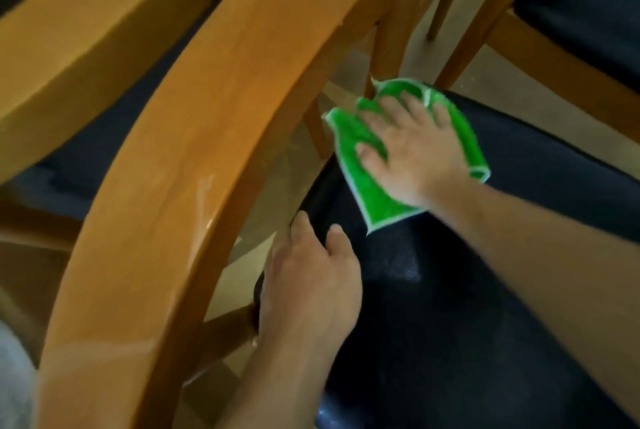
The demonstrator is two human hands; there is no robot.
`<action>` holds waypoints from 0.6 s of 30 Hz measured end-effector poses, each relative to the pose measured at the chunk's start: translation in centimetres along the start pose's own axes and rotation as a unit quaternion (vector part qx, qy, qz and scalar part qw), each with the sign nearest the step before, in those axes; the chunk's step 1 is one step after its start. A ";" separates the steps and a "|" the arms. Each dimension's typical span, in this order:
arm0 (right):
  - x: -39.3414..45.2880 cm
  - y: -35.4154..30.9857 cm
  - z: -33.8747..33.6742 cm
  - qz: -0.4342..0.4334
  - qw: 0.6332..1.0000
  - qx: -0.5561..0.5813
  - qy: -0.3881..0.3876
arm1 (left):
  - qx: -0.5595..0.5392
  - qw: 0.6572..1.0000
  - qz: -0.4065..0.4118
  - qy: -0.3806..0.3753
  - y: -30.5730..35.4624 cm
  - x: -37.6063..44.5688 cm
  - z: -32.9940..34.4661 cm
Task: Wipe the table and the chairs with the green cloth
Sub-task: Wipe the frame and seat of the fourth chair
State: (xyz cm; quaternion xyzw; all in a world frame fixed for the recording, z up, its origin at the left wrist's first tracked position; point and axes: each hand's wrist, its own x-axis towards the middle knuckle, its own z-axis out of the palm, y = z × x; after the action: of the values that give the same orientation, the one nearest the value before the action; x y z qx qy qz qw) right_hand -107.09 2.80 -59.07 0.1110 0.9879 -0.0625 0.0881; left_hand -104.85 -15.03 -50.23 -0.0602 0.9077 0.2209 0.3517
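The green cloth [372,186] with a pale edge lies flat on the dark padded seat [467,290] of a wooden chair, near the seat's far left corner. My right hand [412,155] presses on the cloth with spread, straight fingers. Closer to me, my left hand [311,279] rests on the seat's left edge, its fingers curled over the rim. The chair's curved wooden back rail [194,158] runs diagonally just left of both hands.
A second curved wooden rail [69,37] and a dark seat [104,137] lie to the left. Another chair with a dark seat [588,6] stands at the upper right. Chair legs [391,47] and beige floor [502,82] show beyond the cloth.
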 end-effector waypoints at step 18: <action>-19.2 -6.7 4.0 -0.102 0.988 0.102 -0.045 | 0.206 0.951 0.205 -0.105 1.8 -1.7 2.5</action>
State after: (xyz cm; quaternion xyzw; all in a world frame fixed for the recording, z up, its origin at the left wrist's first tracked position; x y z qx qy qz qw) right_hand -89.54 -8.30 -58.67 0.0148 0.9775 -0.1767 0.1141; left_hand -102.51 -12.34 -50.09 0.2248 0.8843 0.1011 0.3967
